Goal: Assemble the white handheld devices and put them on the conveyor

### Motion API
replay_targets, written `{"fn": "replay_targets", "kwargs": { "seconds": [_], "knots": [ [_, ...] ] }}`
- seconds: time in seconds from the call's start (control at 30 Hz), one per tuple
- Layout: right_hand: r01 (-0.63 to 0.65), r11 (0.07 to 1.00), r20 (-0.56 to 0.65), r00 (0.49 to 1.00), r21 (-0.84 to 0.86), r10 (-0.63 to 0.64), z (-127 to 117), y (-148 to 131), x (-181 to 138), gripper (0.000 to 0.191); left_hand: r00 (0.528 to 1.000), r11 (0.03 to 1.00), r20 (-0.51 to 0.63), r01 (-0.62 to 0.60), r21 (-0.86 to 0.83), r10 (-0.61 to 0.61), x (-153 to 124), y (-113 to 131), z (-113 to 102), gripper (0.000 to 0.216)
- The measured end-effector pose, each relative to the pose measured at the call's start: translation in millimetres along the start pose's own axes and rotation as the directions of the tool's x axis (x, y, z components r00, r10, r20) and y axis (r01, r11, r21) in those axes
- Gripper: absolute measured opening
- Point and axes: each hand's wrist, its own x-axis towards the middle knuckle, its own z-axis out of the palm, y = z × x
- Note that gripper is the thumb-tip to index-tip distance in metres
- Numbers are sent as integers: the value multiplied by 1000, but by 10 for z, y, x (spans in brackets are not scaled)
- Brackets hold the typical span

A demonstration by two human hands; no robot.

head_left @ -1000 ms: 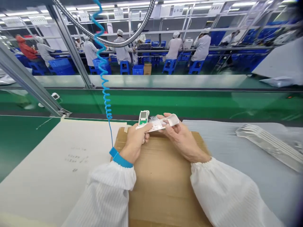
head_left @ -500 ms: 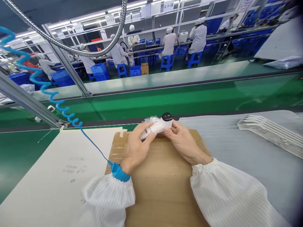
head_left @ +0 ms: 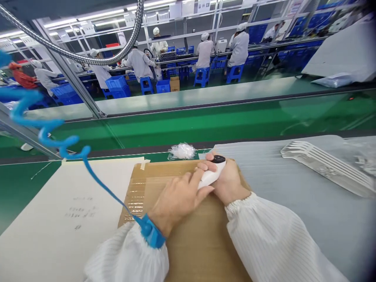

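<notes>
A long assembly hall stretched away in the distance, where co-workers [head_left: 239, 49] in white smocks and caps worked at a far bench among blue plastic crates [head_left: 116, 84] and blue stools [head_left: 202, 76]. Nearer, a green conveyor belt [head_left: 205, 123] ran across the view, and a braided metal hose [head_left: 88, 58] hung in an arc from above. On the green work surface [head_left: 29, 184] lay a cream sheet with pencilled marks [head_left: 73, 211], a cardboard pad [head_left: 188, 250] and a grey sheet [head_left: 293, 223] carrying a white moulded plastic tray [head_left: 323, 164]. A loose tuft of clear plastic wrap [head_left: 182, 150] sat just beyond the far edge of the cardboard pad. A blue coiled cord [head_left: 29, 117] dropped to a blue wrist strap [head_left: 151, 231] on the left wrist.

The white handheld device [head_left: 209, 176] was held above the cardboard pad, its long axis slanting from lower left to upper right, with its black cap [head_left: 219, 159] pointing away. The right hand [head_left: 227, 182] was the nearer and grasped it, fingers curled around the body. The left hand [head_left: 176, 199] came in from the near left, its extended fingers [head_left: 195, 180] reaching onto the device's lower end; whether they gripped it could not be told.
</notes>
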Motion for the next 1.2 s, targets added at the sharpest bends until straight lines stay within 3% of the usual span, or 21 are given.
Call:
{"fn": "replay_targets", "kwargs": {
  "seconds": [0.1,0.2,0.3,0.4,0.5,0.6,0.73,0.87,1.07,1.2],
  "knots": [
    [-16,1000,31,999,-9,16,-34,-63,12,48,1000,998,-15,5,69,-4,23,37,13,59],
    [-6,995,200,980,-103,27,-54,-40,42,45,987,994,-123,105,30,-100,41,-101,0,47],
    [53,971,379,925,-232,39,-57,83,49,38,905,983,-384,165,-75,-181,35,-262,-16,37],
    [129,941,451,892,-313,28,-70,245,31,27,851,978,-501,60,-200,-154,15,-286,-26,44],
    [149,926,433,901,-348,18,-95,365,14,25,861,965,-481,43,-257,-166,6,-207,-21,43],
    [160,917,386,922,-366,-6,-115,400,16,19,866,980,-479,59,-189,-144,28,-140,9,38],
    [152,931,361,932,-331,-24,-121,327,44,17,870,988,-486,10,-153,-84,90,-146,57,39],
    [88,954,313,950,-285,6,-113,177,67,24,911,979,-412,-66,-195,-20,88,-246,43,44],
    [14,982,296,954,-187,43,-100,2,29,32,953,996,-300,17,-86,-42,5,-314,-53,36],
    [62,967,319,948,-248,21,-122,45,59,34,950,972,-284,63,-226,-128,6,-270,-114,33]
  ]
}}
